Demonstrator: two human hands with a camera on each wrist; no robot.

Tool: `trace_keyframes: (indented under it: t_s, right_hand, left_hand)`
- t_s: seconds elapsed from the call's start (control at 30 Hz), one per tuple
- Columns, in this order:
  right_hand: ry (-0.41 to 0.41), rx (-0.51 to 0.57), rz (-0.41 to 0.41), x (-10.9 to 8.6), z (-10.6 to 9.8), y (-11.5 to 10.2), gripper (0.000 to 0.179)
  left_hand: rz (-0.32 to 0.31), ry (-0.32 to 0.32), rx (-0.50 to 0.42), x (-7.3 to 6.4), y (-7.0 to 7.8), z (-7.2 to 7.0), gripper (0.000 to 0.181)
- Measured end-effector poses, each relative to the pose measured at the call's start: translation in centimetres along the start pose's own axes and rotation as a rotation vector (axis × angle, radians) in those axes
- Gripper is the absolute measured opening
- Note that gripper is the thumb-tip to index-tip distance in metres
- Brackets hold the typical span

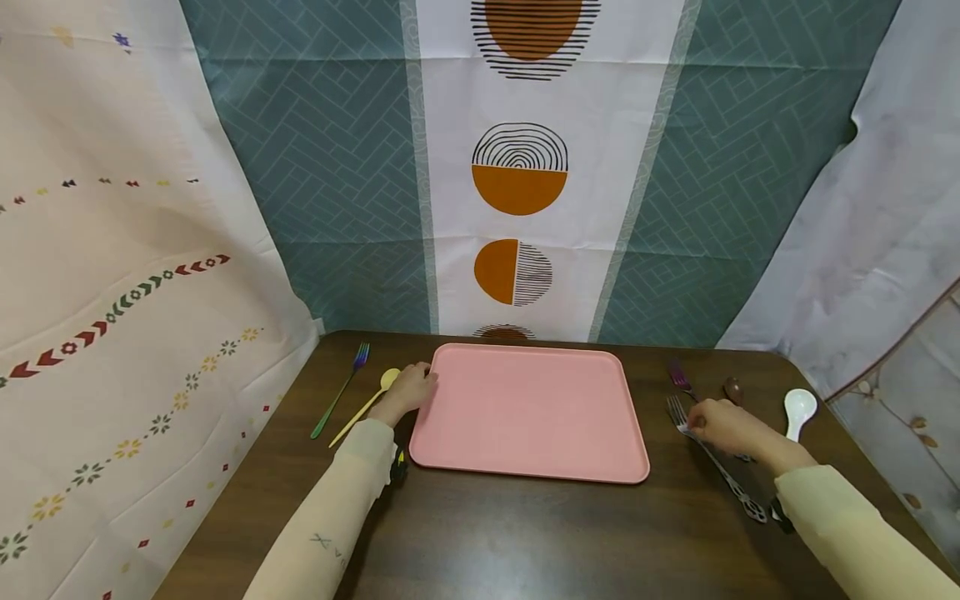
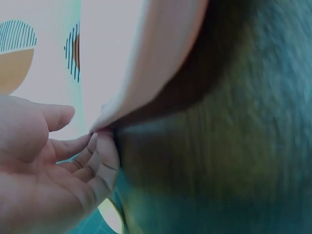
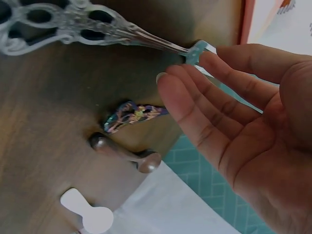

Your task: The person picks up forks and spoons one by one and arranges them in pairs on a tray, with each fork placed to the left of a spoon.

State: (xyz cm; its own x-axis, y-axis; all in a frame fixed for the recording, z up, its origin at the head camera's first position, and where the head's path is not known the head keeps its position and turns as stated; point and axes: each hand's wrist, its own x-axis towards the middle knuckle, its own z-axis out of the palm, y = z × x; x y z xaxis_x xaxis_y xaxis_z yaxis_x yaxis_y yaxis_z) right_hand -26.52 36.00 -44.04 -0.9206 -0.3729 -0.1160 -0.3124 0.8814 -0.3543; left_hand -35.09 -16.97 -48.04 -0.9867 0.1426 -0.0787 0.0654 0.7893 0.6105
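A pink rectangular tray (image 1: pixel 532 412) lies on the dark wooden table. My left hand (image 1: pixel 408 388) is at its left edge; in the left wrist view the fingertips (image 2: pixel 103 139) touch the rim while the thumb stands apart. Just left of this hand is a yellow spoon (image 1: pixel 389 377), partly behind the wrist. On the right, my right hand (image 1: pixel 723 425) pinches a silver fork (image 1: pixel 718 468) near its neck, between thumb and index finger. The fork's ornate openwork handle (image 3: pixel 80 22) points toward the table's near side, and its tines point away.
A rainbow fork (image 1: pixel 362 357) with a green handle lies at the far left. Around the right hand are a purple fork (image 1: pixel 679 377), a brown spoon (image 1: pixel 733 389) and a white spoon (image 1: pixel 799 406). Patterned cloths (image 1: pixel 345 167) hang behind the table and at both sides.
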Motion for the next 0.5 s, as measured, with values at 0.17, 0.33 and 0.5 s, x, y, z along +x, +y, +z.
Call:
trace_keyframes:
  t_s: [0.17, 0.33, 0.5]
  right_hand:
    - [0.010, -0.066, -0.007, -0.2, 0.7, 0.2, 0.009]
    - [0.056, -0.103, -0.014, -0.5, 1.2, 0.5, 0.011]
    - [0.092, -0.089, -0.006, -0.8, 1.8, 0.5, 0.016]
  left_hand:
    - [0.029, 0.002, -0.006, 0.1, -0.5, 0.0, 0.044]
    - [0.039, -0.014, -0.020, 0.4, -1.0, 0.0, 0.044]
    - [0.060, -0.020, -0.032, 0.5, -1.6, -0.1, 0.047]
